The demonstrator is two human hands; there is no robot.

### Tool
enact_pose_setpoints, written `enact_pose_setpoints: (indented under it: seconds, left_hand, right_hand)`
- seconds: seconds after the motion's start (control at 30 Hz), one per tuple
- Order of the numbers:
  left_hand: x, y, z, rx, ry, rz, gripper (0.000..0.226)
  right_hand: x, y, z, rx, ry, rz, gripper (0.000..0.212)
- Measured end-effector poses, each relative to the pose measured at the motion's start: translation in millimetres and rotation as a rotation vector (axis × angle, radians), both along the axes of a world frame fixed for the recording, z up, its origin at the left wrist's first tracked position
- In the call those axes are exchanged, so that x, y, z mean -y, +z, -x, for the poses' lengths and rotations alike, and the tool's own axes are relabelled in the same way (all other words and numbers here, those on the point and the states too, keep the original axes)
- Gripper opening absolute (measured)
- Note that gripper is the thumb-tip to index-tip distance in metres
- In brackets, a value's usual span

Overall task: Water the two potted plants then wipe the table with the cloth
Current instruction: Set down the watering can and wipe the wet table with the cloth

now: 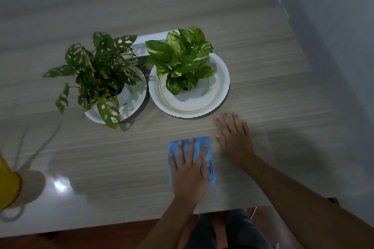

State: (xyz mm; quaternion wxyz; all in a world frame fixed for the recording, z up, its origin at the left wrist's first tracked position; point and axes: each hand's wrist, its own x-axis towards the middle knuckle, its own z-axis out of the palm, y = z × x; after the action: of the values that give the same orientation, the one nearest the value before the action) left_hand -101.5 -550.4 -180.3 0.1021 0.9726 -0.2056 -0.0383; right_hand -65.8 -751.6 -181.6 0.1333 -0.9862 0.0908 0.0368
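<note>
1. A blue cloth [199,142] is laid flat on a pale wood-grain table [263,87], close to its near edge.
2. The cloth is pressed down by the left hand [189,170], which is laid palm-down on it with the fingers straight and spread; nothing is pinched.
3. Just right of the cloth, the right hand [234,141] is laid flat on the bare table, fingers spread, with nothing held.
4. Beyond the cloth, a variegated pothos [182,56] is stood on a white plate [222,79].
5. Beyond the cloth and to its left, a hole-leaved monstera [99,70] is stood on a second white plate [133,105].
6. Far left of the cloth, a yellow container [8,188] is cut off by the frame edge.
</note>
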Motion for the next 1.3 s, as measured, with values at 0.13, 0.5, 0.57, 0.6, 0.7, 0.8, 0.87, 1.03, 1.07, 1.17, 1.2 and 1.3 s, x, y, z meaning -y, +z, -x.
enact_pose_setpoints:
  seconds: [0.13,0.5,0.57,0.6,0.7,0.8,0.87,1.03,1.07,1.17,1.2,1.3]
  left_hand:
    - [-28,-8,-93,0.069,0.065,-0.055,0.053]
    - [-24,-8,-54,0.063,-0.028,-0.028,0.054]
    - [-54,-8,-90,0.066,0.091,-0.092,0.055]
    - [-74,-7,-99,0.084,0.204,-0.118,0.056]
    - [-108,0,-76,0.13,0.412,-0.098,0.057]
    - [-65,4,-15,0.05,0.332,-0.075,0.058]
    - [-34,-1,-14,0.03,0.173,-0.035,0.057]
    - [-58,-5,-121,0.039,0.278,-0.11,0.056]
    - [-76,-4,-126,0.039,0.332,-0.128,0.057]
    - [-102,-1,-82,0.069,0.364,-0.12,0.059]
    - [-96,2,-56,0.07,0.347,-0.125,0.058]
    - [-54,3,2,0.007,0.142,-0.072,0.056]
  right_hand:
    - [-9,-5,3,-0.003,-0.003,0.062,0.059]
    - [-9,2,1,0.007,0.008,0.091,0.061]
    - [-10,3,1,0.002,0.018,0.089,0.061]
    - [-10,3,1,0.005,0.018,0.082,0.061]
    - [-11,5,2,0.021,0.001,0.066,0.061]
    - [-9,7,2,0.019,-0.001,0.067,0.059]
    - [-10,6,2,0.018,0.008,0.074,0.059]
    - [-9,4,2,0.027,0.001,0.073,0.059]
    - [-9,3,2,0.024,0.001,0.074,0.059]
    - [-9,3,3,0.038,-0.011,0.032,0.058]
    - [-10,4,3,0.039,-0.018,0.015,0.058]
    - [-12,4,4,0.045,-0.032,-0.027,0.059]
